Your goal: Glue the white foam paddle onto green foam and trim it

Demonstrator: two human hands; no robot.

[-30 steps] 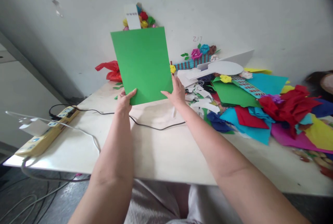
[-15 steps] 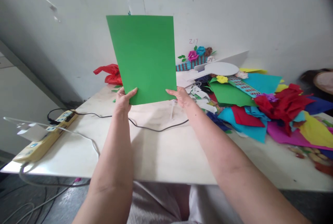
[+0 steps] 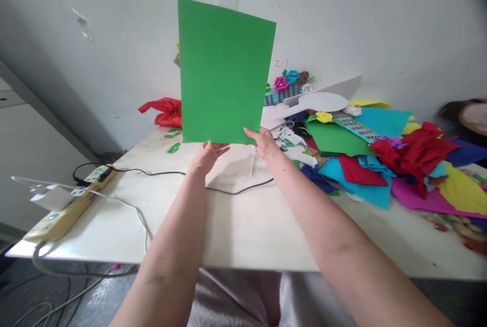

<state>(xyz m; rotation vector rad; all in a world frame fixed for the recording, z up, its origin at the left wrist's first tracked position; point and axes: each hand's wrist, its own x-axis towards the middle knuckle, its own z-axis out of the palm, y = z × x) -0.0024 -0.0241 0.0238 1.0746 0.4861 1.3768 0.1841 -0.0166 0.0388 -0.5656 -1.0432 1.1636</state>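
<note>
Flat green rectangular sheet: swung to the right, its top edge now slanting down that way.
Bare left hand: gone from the lower left corner, now at the bottom edge nearer the middle, fingers spread.
Green leaf-shaped cutouts: more uncovered beside that corner.

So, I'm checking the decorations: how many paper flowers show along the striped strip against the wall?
4: a magenta flower, a blue flower right of it, a brown flower farther right, and a pale flower below the brown one. More may be hidden behind the green sheet.
</note>
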